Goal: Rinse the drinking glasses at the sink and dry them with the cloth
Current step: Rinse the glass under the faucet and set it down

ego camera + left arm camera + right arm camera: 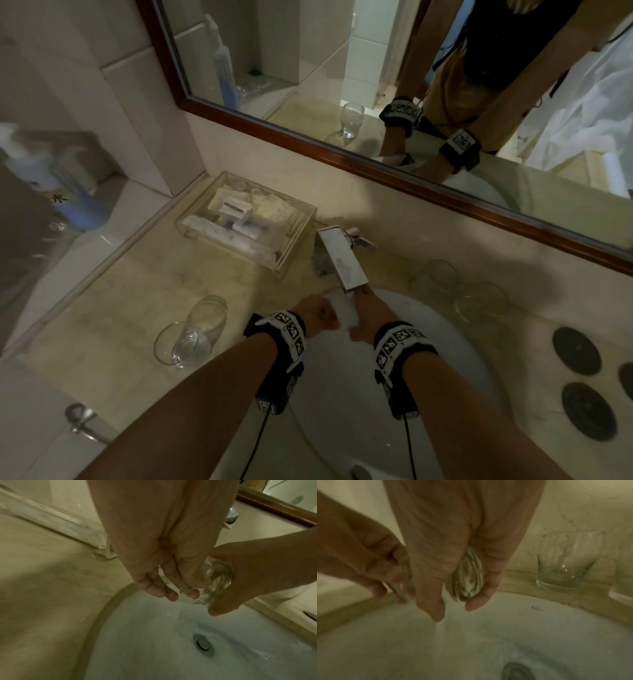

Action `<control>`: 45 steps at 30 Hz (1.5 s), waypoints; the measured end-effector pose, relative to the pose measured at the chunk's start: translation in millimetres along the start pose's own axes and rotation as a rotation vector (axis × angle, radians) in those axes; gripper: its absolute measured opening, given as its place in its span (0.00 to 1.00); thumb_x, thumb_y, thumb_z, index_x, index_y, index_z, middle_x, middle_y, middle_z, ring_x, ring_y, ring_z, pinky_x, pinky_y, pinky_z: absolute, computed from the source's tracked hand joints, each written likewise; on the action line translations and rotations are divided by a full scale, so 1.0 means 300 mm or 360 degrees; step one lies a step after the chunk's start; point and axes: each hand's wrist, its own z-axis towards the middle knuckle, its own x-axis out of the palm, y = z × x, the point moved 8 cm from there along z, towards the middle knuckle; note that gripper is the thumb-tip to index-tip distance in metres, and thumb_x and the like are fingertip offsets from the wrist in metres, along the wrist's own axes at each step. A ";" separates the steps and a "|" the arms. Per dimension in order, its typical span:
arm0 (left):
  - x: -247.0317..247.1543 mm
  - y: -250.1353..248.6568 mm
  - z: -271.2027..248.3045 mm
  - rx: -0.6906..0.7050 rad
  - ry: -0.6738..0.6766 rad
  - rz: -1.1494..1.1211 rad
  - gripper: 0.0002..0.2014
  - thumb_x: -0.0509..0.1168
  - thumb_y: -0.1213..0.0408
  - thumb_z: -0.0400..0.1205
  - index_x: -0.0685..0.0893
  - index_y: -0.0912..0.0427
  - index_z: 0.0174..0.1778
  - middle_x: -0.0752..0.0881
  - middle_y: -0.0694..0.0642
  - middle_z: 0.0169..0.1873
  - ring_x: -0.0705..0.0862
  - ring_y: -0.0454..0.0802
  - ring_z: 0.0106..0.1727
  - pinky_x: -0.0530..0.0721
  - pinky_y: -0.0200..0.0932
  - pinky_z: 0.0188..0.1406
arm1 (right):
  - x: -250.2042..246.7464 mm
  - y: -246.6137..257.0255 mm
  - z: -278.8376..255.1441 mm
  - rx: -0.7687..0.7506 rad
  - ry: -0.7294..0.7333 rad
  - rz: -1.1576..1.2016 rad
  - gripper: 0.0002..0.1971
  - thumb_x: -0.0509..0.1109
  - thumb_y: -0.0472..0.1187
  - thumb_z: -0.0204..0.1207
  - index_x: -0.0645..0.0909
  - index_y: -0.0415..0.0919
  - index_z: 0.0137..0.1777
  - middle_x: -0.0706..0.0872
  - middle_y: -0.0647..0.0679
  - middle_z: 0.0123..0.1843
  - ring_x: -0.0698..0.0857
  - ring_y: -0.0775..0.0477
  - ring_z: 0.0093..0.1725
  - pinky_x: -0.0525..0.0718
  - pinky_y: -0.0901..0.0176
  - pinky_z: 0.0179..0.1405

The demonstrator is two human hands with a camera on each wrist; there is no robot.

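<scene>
Over the white sink [445, 346] both hands hold one clear drinking glass [346, 313] under the running tap [340, 263]. My right hand [368, 313] grips the glass [467, 577] round its body between thumb and fingers. My left hand [320, 311] curls its fingertips over the rim of the glass [214, 580], with one fingertip showing through the glass wall. Water streams off the hands into the basin. Two more glasses [191, 335] stand on the counter to the left. Two others [435, 277] stand to the right of the tap.
A clear box of toiletries [246, 219] sits behind the left counter, near the tap. Dark round coasters [577, 351] lie at the right of the basin. The drain [203, 647] lies below the hands. A framed mirror [376, 168] runs along the back wall.
</scene>
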 end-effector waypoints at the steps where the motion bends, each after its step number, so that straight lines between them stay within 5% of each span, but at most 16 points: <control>1: -0.002 -0.002 -0.003 0.0003 -0.0004 -0.0008 0.11 0.73 0.66 0.77 0.87 0.72 0.48 0.83 0.61 0.43 0.81 0.52 0.48 0.79 0.45 0.53 | 0.002 -0.002 0.000 -0.0001 0.0008 -0.0033 0.51 0.81 0.41 0.67 0.50 0.38 0.83 0.66 0.40 0.77 0.76 0.38 0.70 0.80 0.50 0.66; 7: -0.024 -0.004 -0.004 0.0006 -0.0093 -0.0088 0.08 0.76 0.68 0.73 0.83 0.62 0.42 0.84 0.59 0.43 0.85 0.56 0.50 0.84 0.49 0.58 | 0.017 -0.019 0.003 0.0040 0.0022 -0.0257 0.46 0.77 0.53 0.69 0.56 0.42 0.81 0.72 0.44 0.74 0.71 0.39 0.72 0.77 0.44 0.68; 12: -0.025 0.003 -0.012 0.0023 -0.0102 -0.0072 0.09 0.74 0.68 0.75 0.80 0.59 0.43 0.86 0.64 0.48 0.85 0.60 0.55 0.84 0.52 0.59 | 0.018 -0.021 0.008 0.0077 -0.0014 -0.0127 0.46 0.79 0.53 0.66 0.59 0.44 0.80 0.75 0.44 0.70 0.74 0.40 0.69 0.79 0.46 0.66; 15: -0.046 0.009 -0.017 0.0017 -0.0169 -0.0045 0.09 0.70 0.66 0.79 0.81 0.63 0.53 0.83 0.62 0.54 0.82 0.59 0.56 0.80 0.49 0.59 | 0.017 -0.034 0.010 0.0168 -0.0060 0.0097 0.49 0.80 0.56 0.62 0.60 0.45 0.79 0.76 0.44 0.67 0.79 0.41 0.65 0.82 0.49 0.62; 19: -0.063 0.022 -0.022 0.0007 -0.0218 0.0113 0.18 0.61 0.76 0.80 0.75 0.67 0.66 0.79 0.64 0.64 0.79 0.59 0.64 0.75 0.42 0.59 | 0.039 -0.056 0.005 0.0321 0.0016 0.0382 0.49 0.78 0.60 0.63 0.62 0.39 0.79 0.83 0.45 0.62 0.84 0.45 0.58 0.84 0.54 0.53; 22: -0.069 0.041 -0.029 -0.0037 -0.0212 0.0186 0.20 0.58 0.78 0.79 0.74 0.67 0.68 0.78 0.65 0.64 0.78 0.60 0.64 0.76 0.43 0.58 | 0.049 -0.068 -0.003 0.0373 0.0044 0.0633 0.45 0.79 0.55 0.66 0.64 0.34 0.76 0.85 0.50 0.49 0.82 0.53 0.41 0.82 0.59 0.42; 25: -0.075 0.046 -0.037 -0.0043 -0.0205 0.0220 0.19 0.57 0.79 0.78 0.75 0.68 0.66 0.78 0.66 0.64 0.78 0.61 0.63 0.77 0.45 0.58 | 0.072 -0.081 -0.003 0.0360 -0.0016 0.0960 0.46 0.82 0.42 0.64 0.57 0.43 0.77 0.81 0.41 0.60 0.83 0.45 0.41 0.82 0.56 0.31; 28: -0.073 0.048 -0.045 -0.0011 -0.0202 0.0276 0.17 0.57 0.78 0.79 0.77 0.68 0.64 0.80 0.66 0.62 0.79 0.61 0.63 0.77 0.43 0.56 | 0.085 -0.094 -0.018 0.0284 -0.0293 0.1056 0.33 0.82 0.37 0.62 0.64 0.43 0.59 0.77 0.45 0.56 0.82 0.43 0.48 0.85 0.51 0.40; 30: -0.068 0.058 -0.050 0.0004 -0.0191 0.0338 0.16 0.57 0.77 0.79 0.79 0.69 0.62 0.81 0.67 0.61 0.80 0.61 0.62 0.76 0.43 0.55 | 0.098 -0.091 -0.026 0.0222 -0.0382 0.1192 0.32 0.82 0.35 0.62 0.64 0.43 0.58 0.76 0.47 0.56 0.82 0.41 0.54 0.85 0.49 0.46; 32: -0.061 0.068 -0.051 0.0011 -0.0175 0.0416 0.15 0.57 0.77 0.79 0.80 0.69 0.61 0.81 0.66 0.60 0.80 0.61 0.62 0.76 0.44 0.56 | 0.085 -0.078 -0.038 0.0169 -0.0435 0.1194 0.32 0.82 0.35 0.63 0.64 0.44 0.60 0.77 0.47 0.57 0.80 0.43 0.54 0.82 0.57 0.43; 36: -0.053 0.084 -0.059 -0.0020 -0.0100 0.0595 0.14 0.58 0.73 0.79 0.80 0.63 0.59 0.80 0.64 0.61 0.80 0.61 0.60 0.79 0.49 0.58 | 0.068 -0.068 -0.056 0.0129 -0.0307 0.0834 0.42 0.83 0.43 0.62 0.61 0.40 0.72 0.78 0.43 0.64 0.81 0.41 0.61 0.84 0.52 0.53; 40: -0.034 0.084 -0.059 -0.0041 -0.0015 0.0770 0.14 0.58 0.71 0.80 0.78 0.61 0.61 0.77 0.60 0.65 0.78 0.60 0.63 0.76 0.49 0.63 | 0.082 -0.148 -0.108 0.0289 0.0034 0.0430 0.62 0.81 0.56 0.62 0.39 0.47 0.85 0.71 0.42 0.78 0.77 0.40 0.72 0.80 0.50 0.66; 43: -0.014 0.074 -0.057 -0.0049 0.0022 0.0925 0.14 0.58 0.68 0.83 0.76 0.60 0.64 0.75 0.59 0.67 0.76 0.59 0.66 0.73 0.47 0.64 | 0.079 -0.209 -0.172 0.0309 0.0210 -0.0105 0.56 0.81 0.56 0.63 0.51 0.44 0.84 0.67 0.42 0.80 0.72 0.39 0.76 0.74 0.48 0.73; 45: 0.003 0.056 -0.062 -0.0034 0.0046 0.0999 0.14 0.57 0.67 0.83 0.76 0.59 0.64 0.75 0.59 0.67 0.76 0.58 0.66 0.73 0.48 0.65 | 0.057 -0.243 -0.215 0.0302 0.0220 -0.0335 0.40 0.78 0.53 0.70 0.65 0.43 0.79 0.71 0.43 0.77 0.73 0.38 0.74 0.74 0.46 0.74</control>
